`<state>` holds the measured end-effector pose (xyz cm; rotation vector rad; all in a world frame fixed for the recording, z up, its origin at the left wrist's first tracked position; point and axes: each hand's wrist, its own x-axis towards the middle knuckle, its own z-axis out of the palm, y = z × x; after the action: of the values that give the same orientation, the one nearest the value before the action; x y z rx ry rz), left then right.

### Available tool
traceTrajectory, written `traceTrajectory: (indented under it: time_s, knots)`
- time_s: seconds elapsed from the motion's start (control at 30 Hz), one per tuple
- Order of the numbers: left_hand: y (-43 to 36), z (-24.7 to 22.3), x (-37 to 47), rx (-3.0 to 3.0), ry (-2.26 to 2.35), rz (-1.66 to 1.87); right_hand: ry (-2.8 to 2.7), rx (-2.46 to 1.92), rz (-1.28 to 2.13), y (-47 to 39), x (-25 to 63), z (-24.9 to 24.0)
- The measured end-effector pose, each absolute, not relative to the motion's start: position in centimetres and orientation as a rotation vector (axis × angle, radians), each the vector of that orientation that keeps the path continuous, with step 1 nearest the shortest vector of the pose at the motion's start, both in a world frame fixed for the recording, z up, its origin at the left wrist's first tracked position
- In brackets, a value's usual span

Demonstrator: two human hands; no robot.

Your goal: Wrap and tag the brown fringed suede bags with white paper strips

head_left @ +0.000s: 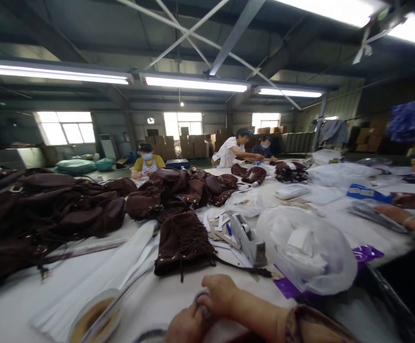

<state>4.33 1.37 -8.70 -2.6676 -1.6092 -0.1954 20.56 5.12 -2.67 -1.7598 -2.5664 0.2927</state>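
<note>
Close together at the bottom of the head view are my left hand (184,326) and my right hand (222,294), both with curled fingers. A small greyish looped thing (202,301) shows between them, blurred and mostly covered; its kind is unclear. Just beyond the hands lies a dark brown fringed bag (182,243), its strap trailing right. A grey tape dispenser (248,243) stands beside it, among paper and card strips (221,228). Left of my hands, a large roll of tape (86,314) rests on the white table.
Brown bags (50,205) are heaped at the left, with another pile (189,186) in the middle. A clear plastic bag (310,257) bulges at right, near a purple packet (368,252). Another person's hand (395,214) reaches in from the right. Several people work across the table.
</note>
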Motion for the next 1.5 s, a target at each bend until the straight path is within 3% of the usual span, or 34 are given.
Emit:
traceTrajectory:
  time_s: [0.13,0.43,0.73,1.0,1.3,1.5]
  knots:
    - [-0.6,-8.6,5.8,-2.624,-1.647,-0.327,-2.517,-1.846,0.338,4.3,20.5,-3.7]
    - [-0.3,-3.6,1.8,-2.819,-1.507,-0.061,-2.969,-1.209,0.46,6.3,22.0,-2.6]
    - [-2.1,-6.8,6.4,-2.645,-1.743,-0.266,-2.605,-1.832,0.288,4.0,20.9,-3.6]
    - [-0.2,-3.6,2.4,-2.919,-1.44,-0.008,-2.96,-1.297,0.435,5.7,21.8,-2.2]
    - [-2.0,-5.7,6.8,-2.676,-1.768,-0.169,-2.511,-1.914,0.34,3.8,20.9,-3.7]
    - [-2.1,-3.7,4.5,-2.815,-1.557,-0.051,-2.866,-1.426,0.398,4.9,22.0,-2.3]
